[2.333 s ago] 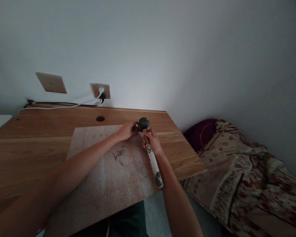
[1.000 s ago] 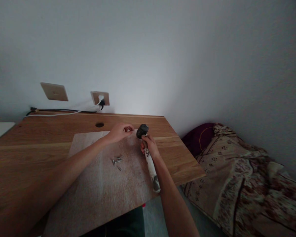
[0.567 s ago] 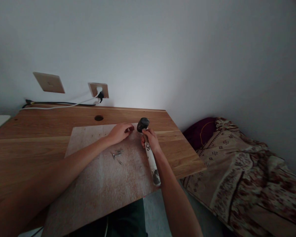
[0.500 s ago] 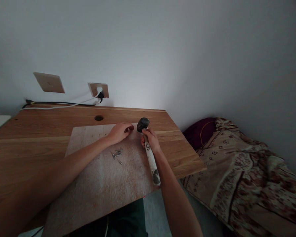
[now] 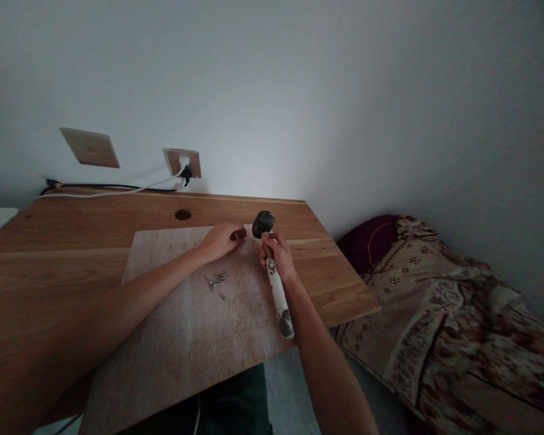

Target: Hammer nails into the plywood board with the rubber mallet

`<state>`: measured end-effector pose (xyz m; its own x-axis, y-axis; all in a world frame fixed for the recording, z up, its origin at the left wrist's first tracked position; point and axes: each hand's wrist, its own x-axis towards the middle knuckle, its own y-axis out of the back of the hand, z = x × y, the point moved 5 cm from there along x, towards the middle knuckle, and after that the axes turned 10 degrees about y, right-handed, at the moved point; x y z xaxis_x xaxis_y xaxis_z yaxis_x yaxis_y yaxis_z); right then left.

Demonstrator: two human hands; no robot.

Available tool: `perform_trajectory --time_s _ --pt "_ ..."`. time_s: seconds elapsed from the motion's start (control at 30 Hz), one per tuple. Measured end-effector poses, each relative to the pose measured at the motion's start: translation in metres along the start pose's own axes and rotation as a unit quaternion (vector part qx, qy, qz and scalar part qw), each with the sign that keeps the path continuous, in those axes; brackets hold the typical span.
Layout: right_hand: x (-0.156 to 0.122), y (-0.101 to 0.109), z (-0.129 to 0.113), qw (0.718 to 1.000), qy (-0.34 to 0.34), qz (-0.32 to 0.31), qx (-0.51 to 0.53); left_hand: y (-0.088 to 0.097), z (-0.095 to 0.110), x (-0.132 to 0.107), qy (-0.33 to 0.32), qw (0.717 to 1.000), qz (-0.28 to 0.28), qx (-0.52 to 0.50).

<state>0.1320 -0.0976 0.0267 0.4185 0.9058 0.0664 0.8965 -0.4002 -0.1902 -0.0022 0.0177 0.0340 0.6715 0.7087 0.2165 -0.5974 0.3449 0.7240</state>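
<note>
My right hand [image 5: 278, 254] is wrapped round a hammer [image 5: 278, 302], high on its worn, white-painted wooden handle just below the dark metal head [image 5: 263, 223]. The head is raised near the back edge of a thin, scuffed wooden board [image 5: 185, 338]. Left of it, my left hand [image 5: 224, 240] rests at the board's back edge with thumb and fingers pinched together. What sits in that pinch is too small and shaded to make out. Several loose nails [image 5: 217, 282] lie in a small pile on the board, nearer to me than my left hand.
The board lies on a wooden desk [image 5: 335, 272] and juts over its front edge. A cable hole [image 5: 182, 214] is behind the board. Cables [image 5: 113, 193] run along the wall to a socket [image 5: 182, 163]. A bed with patterned bedding [image 5: 435, 302] stands at the right.
Both hands stay almost where they were, the left still pinched at the board's back edge. The hammer is raised very slightly. The view has shifted a little.
</note>
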Motion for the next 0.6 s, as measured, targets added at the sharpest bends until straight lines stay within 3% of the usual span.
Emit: perform_trajectory --time_s 0.4,0.6 --pt "-0.008 -0.018 -0.003 0.996 0.022 -0.086 0.029 0.001 -0.002 0.0 0.034 0.999 0.003 -0.017" --pt "-0.005 -0.017 -0.001 0.997 0.022 -0.077 0.024 -0.003 -0.003 0.002 0.022 1.0 0.01 0.004"
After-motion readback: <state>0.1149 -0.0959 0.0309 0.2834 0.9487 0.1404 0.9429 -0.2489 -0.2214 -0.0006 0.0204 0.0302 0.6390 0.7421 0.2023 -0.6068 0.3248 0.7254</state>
